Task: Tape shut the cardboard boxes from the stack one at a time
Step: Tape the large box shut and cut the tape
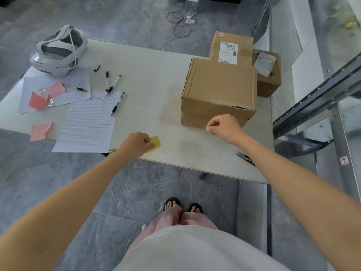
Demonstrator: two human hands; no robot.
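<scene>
From my remote station I am looking down at three cardboard boxes sitting toward the 2 o'clock corner of the desk [152, 75]. The front box [218, 92] is the largest, with its top flaps down. The labelled box [231, 47] is standing against it at its 12 o'clock, and the small box [268, 75] is sitting just beside it at its 2 o'clock.

The right hand [224, 127] is hovering at the front box's 6 o'clock, close to its near face. It is clenched, with thumb and forefinger meeting as in a pinch (I cannot tell whether anything lies between them). The left hand [136, 143] is grasping a yellow tape roll [155, 143] at the desk's near edge, about 6 o'clock on the desk, well apart from the right hand.

A pair of snips [245, 158] is lying at the desk's 5 o'clock edge, partly hidden by the right forearm. A lined sheet [89, 122] is overhanging the near edge at 8 o'clock with a pen [117, 103] lying across its far corner, and more pens are lying beyond it. Pink notes [40, 131] are lying at 9 o'clock. A white headset [58, 50] is resting at the 10 o'clock corner.
</scene>
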